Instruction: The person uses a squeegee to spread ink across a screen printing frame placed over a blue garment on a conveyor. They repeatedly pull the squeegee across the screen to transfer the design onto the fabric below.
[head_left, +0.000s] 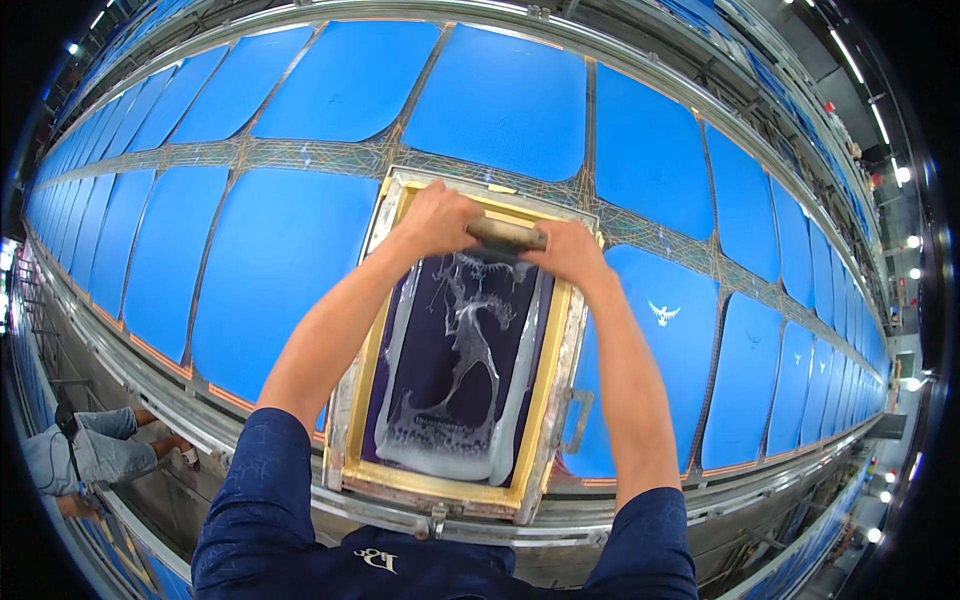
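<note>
My left hand [435, 220] and my right hand [565, 248] grip the two ends of a squeegee [505, 233] at the far end of a screen-printing frame [344, 420]. The frame has a yellow-taped inner border and a dark purple mesh [420, 360], with pale, wet ink streaked along both sides, across the near end and over the pattern in the middle. A metal handle [576, 425] sticks out from the frame's right side. Blue panels [270, 270] lie around the frame; one to the right bears a white bird print [662, 312].
Two rows of blue panels [500, 100] curve away left and right along the long table. Metal rails [650, 505] run along the near edge. At the lower left another person [90, 455] in shorts is beside the table. Racks and lights [900, 175] show at the right.
</note>
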